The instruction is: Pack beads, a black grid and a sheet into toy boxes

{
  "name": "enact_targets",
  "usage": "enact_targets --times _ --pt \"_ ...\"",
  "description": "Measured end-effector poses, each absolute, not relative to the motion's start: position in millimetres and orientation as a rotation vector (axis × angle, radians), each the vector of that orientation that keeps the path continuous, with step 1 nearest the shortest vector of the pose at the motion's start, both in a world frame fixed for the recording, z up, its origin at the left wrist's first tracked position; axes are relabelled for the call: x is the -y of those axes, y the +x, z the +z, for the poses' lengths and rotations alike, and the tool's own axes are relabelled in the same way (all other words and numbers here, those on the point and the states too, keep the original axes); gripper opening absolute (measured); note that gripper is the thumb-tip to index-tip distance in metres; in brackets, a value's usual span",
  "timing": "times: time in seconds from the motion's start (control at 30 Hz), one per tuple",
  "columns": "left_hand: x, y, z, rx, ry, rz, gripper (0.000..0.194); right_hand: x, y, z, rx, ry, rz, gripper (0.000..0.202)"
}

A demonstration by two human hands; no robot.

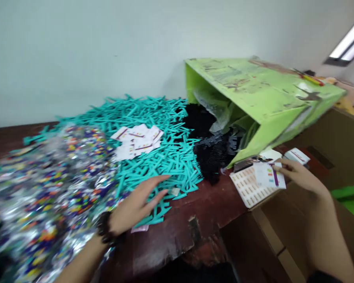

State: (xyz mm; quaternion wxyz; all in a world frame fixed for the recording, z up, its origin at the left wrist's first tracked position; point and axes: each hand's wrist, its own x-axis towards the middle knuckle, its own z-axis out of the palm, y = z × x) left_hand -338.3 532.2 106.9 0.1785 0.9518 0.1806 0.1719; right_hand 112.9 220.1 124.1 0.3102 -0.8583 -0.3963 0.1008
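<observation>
My left hand [141, 200], with a dark beaded bracelet on the wrist, is over the front of a pile of turquoise sticks [177, 165]. Its fingers are apart, with a small pale piece [174, 192] near the fingertips. On the right, my right hand [297, 175] grips a white printed card [268, 175] with a purple stripe. That card lies over a sheet of small labels [247, 186] at the table's front edge. More white cards [140, 140] rest in a loose heap on the turquoise sticks.
Clear packets with colourful contents [61, 188] cover the left side. Black pieces [215, 153] lie before a bright green box [253, 90], open toward them. A white card stack [297, 156] sits right of it. Cardboard boxes [295, 224] stand at the right of the dark red table [165, 243].
</observation>
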Motion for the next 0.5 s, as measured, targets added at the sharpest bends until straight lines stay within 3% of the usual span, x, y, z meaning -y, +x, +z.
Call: enact_targets --times 0.1,0.2,0.27,0.4,0.5 --pt "-493.0 -322.4 98.5 -0.21 2.652 0.263 0.038 -270.0 26.8 149.8 1.552 -1.922 0.664 0.036" --pt "-454.5 -328.0 75.1 -0.132 2.583 0.256 0.035 -342.2 -41.9 138.0 1.661 -1.747 0.675 0.027" --pt "-429.3 -346.9 54.0 -0.103 2.425 0.259 0.032 -397.1 -72.5 116.0 1.559 -1.646 0.689 0.022" --pt "-386.8 -402.4 11.8 -0.35 2.073 0.255 0.029 -507.6 -118.3 80.8 1.113 -1.311 1.085 0.03" --pt "-366.9 -442.0 -13.7 -0.688 1.893 0.285 0.024 -587.6 -158.3 77.5 0.84 -1.284 1.034 0.028"
